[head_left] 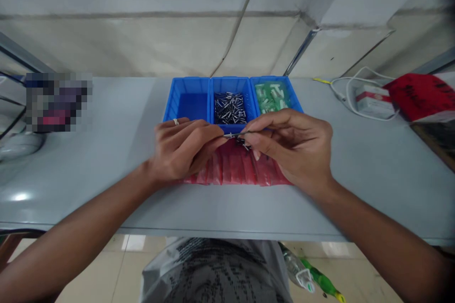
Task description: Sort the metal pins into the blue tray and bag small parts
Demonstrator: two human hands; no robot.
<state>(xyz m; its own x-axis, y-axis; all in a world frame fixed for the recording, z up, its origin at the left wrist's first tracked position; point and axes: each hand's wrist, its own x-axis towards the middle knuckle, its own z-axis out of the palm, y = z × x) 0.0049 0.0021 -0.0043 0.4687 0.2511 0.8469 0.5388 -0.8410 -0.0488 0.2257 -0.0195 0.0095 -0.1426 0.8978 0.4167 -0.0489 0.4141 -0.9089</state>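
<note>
Left hand [188, 147] and right hand [302, 147] pinch opposite ends of a thin metal pin [231, 136], held above red packets [234, 169], just nearer than the blue bins [192, 106]. Risk: slight grip; uneven pull could flick it loose.

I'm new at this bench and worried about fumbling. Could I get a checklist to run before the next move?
1. Left hand pinches the small metal piece: ok.
2. Right hand grips its other end: ok.
3. Metal pins sit in the middle bin: ok.
4. Whitish pieces sit in the right bin: ok.
5. Near rim of the left bin fully visible: not ok, left hand covers it.
6. Dark pins below the right fingertips, held or loose: cannot tell.
</note>
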